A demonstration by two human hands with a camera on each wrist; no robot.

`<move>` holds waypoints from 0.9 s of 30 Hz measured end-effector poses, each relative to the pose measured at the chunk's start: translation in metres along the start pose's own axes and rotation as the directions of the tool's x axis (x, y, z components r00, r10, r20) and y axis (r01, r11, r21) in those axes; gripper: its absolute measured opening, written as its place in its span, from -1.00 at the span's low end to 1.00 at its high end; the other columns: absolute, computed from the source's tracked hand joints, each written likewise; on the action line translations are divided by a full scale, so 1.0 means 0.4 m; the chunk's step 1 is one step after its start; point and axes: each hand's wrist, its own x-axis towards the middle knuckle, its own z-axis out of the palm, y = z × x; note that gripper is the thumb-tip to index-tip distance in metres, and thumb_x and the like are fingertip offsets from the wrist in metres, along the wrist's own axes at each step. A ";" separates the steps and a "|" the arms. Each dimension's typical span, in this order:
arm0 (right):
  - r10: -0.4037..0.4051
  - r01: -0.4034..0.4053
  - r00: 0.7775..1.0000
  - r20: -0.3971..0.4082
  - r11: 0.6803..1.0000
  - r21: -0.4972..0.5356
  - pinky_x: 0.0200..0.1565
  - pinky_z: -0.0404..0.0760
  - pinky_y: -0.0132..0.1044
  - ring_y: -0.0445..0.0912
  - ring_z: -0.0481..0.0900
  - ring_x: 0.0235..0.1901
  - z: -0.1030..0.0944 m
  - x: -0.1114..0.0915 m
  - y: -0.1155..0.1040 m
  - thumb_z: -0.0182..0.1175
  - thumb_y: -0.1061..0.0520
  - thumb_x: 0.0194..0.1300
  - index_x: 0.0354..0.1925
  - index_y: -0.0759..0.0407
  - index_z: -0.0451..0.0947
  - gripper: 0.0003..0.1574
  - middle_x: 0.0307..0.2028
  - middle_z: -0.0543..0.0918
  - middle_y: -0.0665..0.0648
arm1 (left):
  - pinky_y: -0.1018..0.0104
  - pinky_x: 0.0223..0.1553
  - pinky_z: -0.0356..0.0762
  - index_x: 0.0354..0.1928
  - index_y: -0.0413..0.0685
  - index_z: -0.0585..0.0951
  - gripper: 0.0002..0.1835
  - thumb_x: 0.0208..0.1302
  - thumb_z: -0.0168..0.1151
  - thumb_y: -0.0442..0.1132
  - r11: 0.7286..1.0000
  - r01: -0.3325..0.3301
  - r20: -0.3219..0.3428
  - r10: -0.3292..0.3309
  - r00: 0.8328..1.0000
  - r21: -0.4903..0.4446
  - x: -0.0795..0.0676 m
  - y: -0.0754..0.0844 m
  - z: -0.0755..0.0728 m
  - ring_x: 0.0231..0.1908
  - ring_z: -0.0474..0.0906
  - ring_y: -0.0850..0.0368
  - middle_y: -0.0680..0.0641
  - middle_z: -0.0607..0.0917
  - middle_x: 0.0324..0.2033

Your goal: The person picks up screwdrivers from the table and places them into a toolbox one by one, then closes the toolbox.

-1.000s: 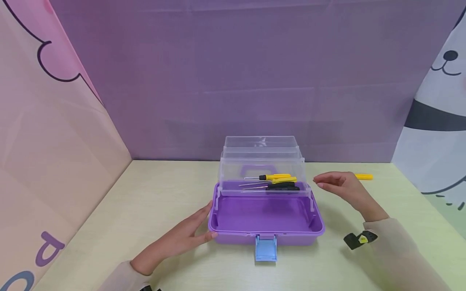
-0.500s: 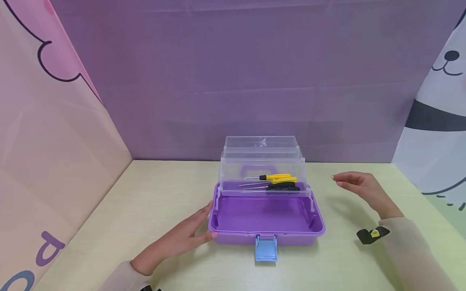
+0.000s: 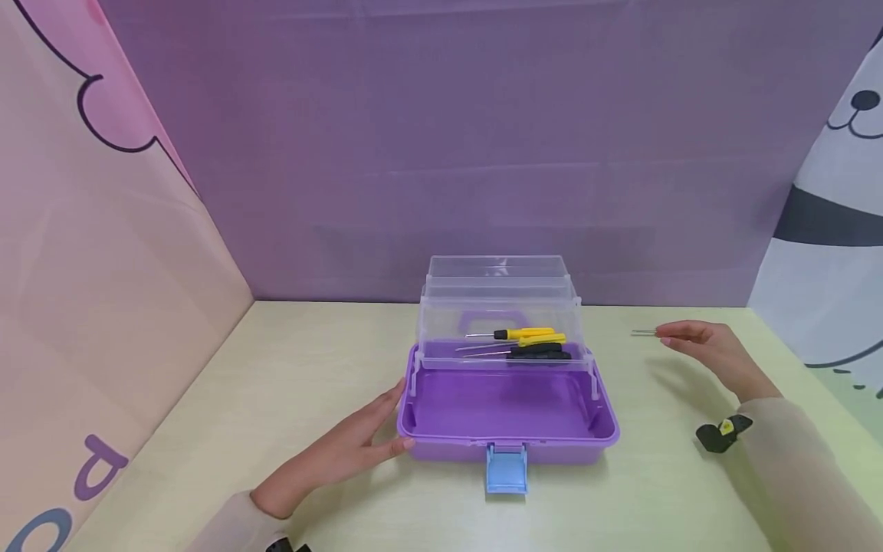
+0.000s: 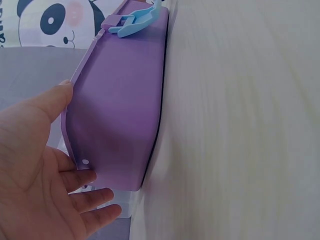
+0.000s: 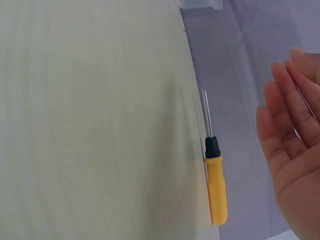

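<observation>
- The loose screwdriver [image 5: 216, 190] lies on the bench [image 3: 310, 353] near its far edge, well to the right of the box [image 3: 510, 399], its metal end aimed toward the box.
- The right hand [image 3: 707, 349] is right over there with it: seen from the head, it covers the yellow handle and only the thin shaft pokes out past the fingertips; from the wrist, there is a gap between hand and tool.
- That hand grasps nothing; its fingers are extended together and lightly bent, the palm bare.
- The left hand [image 3: 352, 448] is at the box's left front corner, thumb on the rim and fingers along the side, loosely spread rather than clenched.
- The purple box faces me with its clear lid [image 3: 493, 268] raised at the back and its blue latch [image 3: 507, 469] hanging down in front.
- Four screwdrivers lie side by side in the clear part at the rear: two yellow ones [image 3: 526, 334] behind two black ones [image 3: 536, 349].
- A purple cloth [image 3: 414, 153] rises behind the bench.
</observation>
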 end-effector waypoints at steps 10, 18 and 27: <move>0.053 -0.054 0.998 -0.035 0.999 -0.004 -0.15 0.28 -0.59 -0.65 0.35 -0.13 -0.032 0.001 0.043 0.14 -0.16 0.31 0.16 0.23 0.46 -0.37 -0.17 0.54 -0.50 | -0.18 0.29 0.11 0.49 0.06 -0.14 -0.12 0.32 0.12 0.08 1.000 -0.003 0.001 0.003 1.000 0.006 0.000 -0.001 0.000 0.39 0.00 -0.18 -0.10 -0.03 0.45; 0.109 -0.110 0.993 -0.039 0.994 -0.021 0.06 0.31 -0.09 -0.64 0.27 -0.17 -0.052 0.008 0.072 0.12 -0.20 0.32 0.18 0.31 0.42 -0.29 -0.26 0.46 -0.59 | -0.20 0.27 0.13 0.49 0.02 -0.14 -0.12 0.32 0.11 0.08 1.000 -0.012 -0.009 0.012 1.000 0.014 -0.002 -0.002 0.000 0.38 0.02 -0.23 -0.16 -0.02 0.45; 0.138 -0.138 0.985 -0.103 0.990 0.010 0.06 0.34 -0.20 -0.66 0.25 -0.19 -0.065 0.014 0.097 0.15 -0.17 0.31 0.20 0.38 0.36 -0.25 -0.32 0.43 -0.65 | -0.20 0.28 0.12 0.49 0.02 -0.13 -0.12 0.32 0.12 0.08 1.000 -0.011 -0.004 0.011 1.000 0.003 0.000 -0.001 0.001 0.39 0.00 -0.20 -0.13 -0.02 0.45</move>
